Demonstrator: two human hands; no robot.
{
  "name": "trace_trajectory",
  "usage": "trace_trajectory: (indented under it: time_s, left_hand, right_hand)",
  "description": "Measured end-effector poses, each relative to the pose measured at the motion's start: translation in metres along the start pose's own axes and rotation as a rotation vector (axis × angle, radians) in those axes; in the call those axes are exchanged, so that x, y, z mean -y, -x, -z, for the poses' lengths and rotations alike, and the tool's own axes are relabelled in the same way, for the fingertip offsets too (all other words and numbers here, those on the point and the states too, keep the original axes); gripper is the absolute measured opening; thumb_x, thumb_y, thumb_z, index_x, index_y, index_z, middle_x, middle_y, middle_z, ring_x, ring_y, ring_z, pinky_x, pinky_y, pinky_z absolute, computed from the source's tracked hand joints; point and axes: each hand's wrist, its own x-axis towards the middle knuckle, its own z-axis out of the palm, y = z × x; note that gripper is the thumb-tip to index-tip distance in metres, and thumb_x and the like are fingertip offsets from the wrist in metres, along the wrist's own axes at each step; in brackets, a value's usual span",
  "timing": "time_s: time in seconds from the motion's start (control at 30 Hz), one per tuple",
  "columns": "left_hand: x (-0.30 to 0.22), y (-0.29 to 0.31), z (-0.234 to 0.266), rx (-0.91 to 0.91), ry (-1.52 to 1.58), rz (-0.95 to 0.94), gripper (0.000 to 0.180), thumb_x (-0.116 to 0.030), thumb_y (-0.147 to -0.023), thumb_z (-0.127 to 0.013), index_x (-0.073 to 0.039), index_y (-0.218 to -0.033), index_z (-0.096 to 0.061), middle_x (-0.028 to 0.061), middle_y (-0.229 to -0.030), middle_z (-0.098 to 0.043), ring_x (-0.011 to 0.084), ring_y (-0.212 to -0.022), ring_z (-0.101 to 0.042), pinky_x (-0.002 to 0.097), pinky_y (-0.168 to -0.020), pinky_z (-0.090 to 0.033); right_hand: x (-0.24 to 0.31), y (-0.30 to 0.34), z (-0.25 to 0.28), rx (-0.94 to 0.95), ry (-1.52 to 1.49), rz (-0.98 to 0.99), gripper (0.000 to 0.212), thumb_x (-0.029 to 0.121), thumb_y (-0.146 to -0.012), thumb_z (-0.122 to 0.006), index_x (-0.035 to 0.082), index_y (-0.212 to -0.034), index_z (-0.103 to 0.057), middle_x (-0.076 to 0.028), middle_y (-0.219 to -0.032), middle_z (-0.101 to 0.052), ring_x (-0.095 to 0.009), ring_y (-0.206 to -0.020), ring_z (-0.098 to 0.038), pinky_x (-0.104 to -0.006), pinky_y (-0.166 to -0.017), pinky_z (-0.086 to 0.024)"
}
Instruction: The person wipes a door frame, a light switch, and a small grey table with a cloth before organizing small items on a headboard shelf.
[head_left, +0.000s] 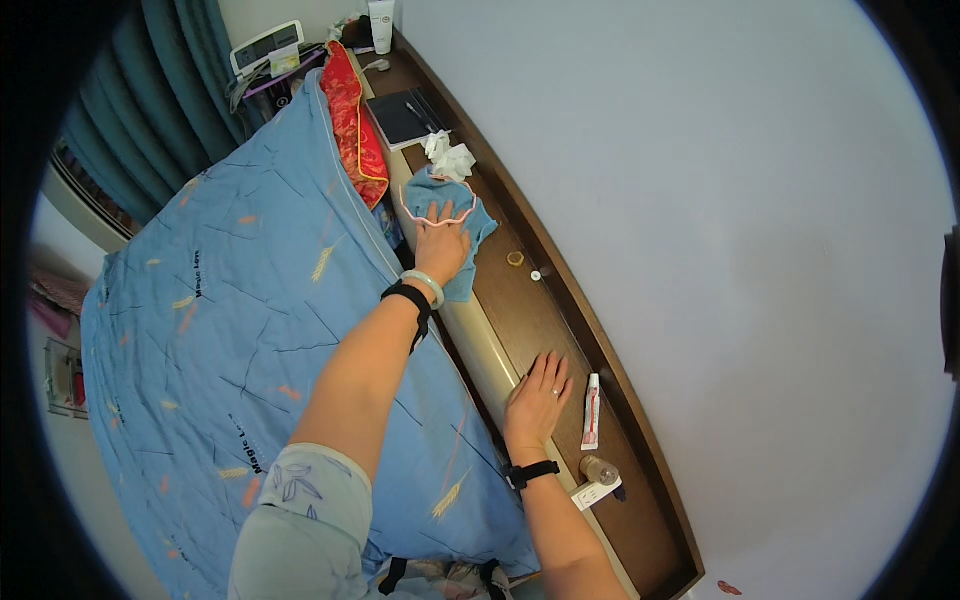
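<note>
My left hand lies with its fingers spread on a blue cloth, pressing it onto the brown headboard shelf. A pale pink wavy band runs across the cloth by my fingertips; whether it is the cloth's trim or a separate piece, I cannot tell. Nearer to me, my right hand rests flat on the shelf, its fingers stretched out and holding nothing. Just right of it lies a white and red tube. Below the tube is a small clear bottle beside a white box.
Crumpled tissues, a black notebook with a pen, and a white tube are farther along the shelf. A yellowish ring and small white disc lie mid-shelf. The blue-quilted bed borders it left, the wall right.
</note>
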Motion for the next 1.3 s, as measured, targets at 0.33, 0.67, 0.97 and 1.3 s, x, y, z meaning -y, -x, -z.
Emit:
trace_trajectory:
  time_s: [0.33, 0.67, 0.97, 1.3]
  left_hand:
    - [0.009, -0.012, -0.004, 0.046, -0.007, -0.114, 0.040, -0.022, -0.087, -0.053, -0.012, -0.126, -0.050, 0.0075, -0.130, -0.047, 0.0298, -0.124, -0.039, 0.0562, -0.101, -0.026]
    - [-0.002, 0.041, 0.024, 0.042, 0.327, -0.394, 0.031, -0.008, -0.081, -0.059, -0.007, -0.112, -0.060, 0.0129, -0.109, -0.057, 0.0297, -0.110, -0.048, 0.0442, -0.097, -0.032]
    - [0.010, -0.025, 0.041, -0.197, 0.375, -0.296, 0.024, -0.007, -0.084, -0.053, -0.008, -0.106, -0.061, 0.0145, -0.100, -0.059, 0.0356, -0.098, -0.051, 0.0454, -0.085, -0.039]
    - [0.004, -0.035, 0.055, -0.036, 0.165, -0.316, 0.013, -0.014, -0.085, -0.054, -0.005, -0.092, -0.061, 0.0116, -0.096, -0.060, 0.0334, -0.093, -0.053, 0.0455, -0.078, -0.042]
  right_hand:
    - [-0.002, 0.000, -0.003, 0.022, 0.021, 0.004, 0.044, 0.010, -0.087, -0.046, -0.004, -0.128, -0.040, -0.020, -0.134, -0.039, -0.038, -0.129, -0.031, -0.0525, -0.107, -0.021]
    - [-0.003, 0.000, -0.004, 0.018, 0.011, -0.004, 0.045, 0.010, -0.086, -0.047, -0.004, -0.128, -0.040, -0.020, -0.135, -0.039, -0.037, -0.130, -0.030, -0.0530, -0.107, -0.021]
    - [0.000, 0.001, -0.007, 0.013, 0.027, -0.001, 0.046, 0.011, -0.086, -0.047, -0.004, -0.129, -0.040, -0.019, -0.136, -0.038, -0.036, -0.131, -0.029, -0.0527, -0.107, -0.021]
    - [-0.003, 0.001, -0.006, 0.008, 0.030, -0.002, 0.047, 0.010, -0.085, -0.048, -0.004, -0.129, -0.040, -0.019, -0.135, -0.039, -0.036, -0.130, -0.030, -0.0524, -0.107, -0.022]
